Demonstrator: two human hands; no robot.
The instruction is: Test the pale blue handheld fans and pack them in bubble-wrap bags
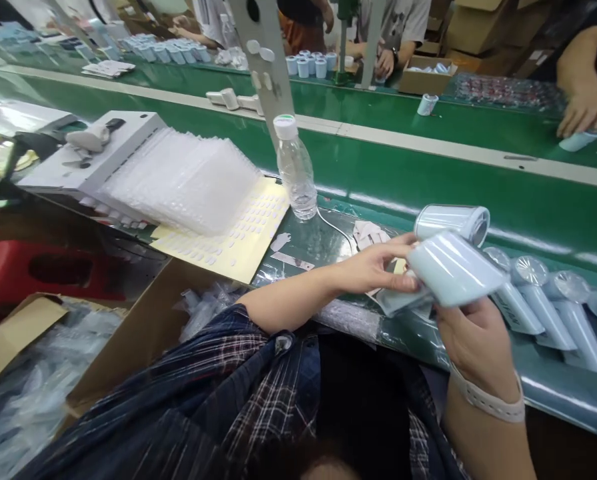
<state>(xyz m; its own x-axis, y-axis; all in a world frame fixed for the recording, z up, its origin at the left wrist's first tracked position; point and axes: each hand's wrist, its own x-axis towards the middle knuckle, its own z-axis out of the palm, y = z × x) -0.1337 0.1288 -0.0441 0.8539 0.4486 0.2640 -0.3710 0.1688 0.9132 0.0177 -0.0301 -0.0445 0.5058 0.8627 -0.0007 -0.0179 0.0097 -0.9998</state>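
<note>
Left hand: reaches across from the plaid sleeve, fingers pinched on the near end of the pale blue device and the thin wrap at its lower edge.
Right hand: comes up from below, fingers curled under the same device; a light wristband sits on the wrist.
Pale blue device: a handheld unit with a barrel and a handle, glossy as if film-wrapped — held between both hands, above the near edge of the green conveyor belt; tilted, barrel end pointing right.
Second unit: just behind the held one, round end facing right; whether it touches it cannot be told.
Row of finished units: four or so, lying side by side on the belt, right of the hands, round heads toward the far side.
Water bottle: clear, white cap, upright at the belt's near edge.
Yellow sticker sheet: flat, left of the bottle, partly under a stack of bubble bags.
Cardboard box: open, below the left forearm, with clear bags inside.
Co-worker's hand: far right, resting on a blue part — well apart from the held device.
</note>
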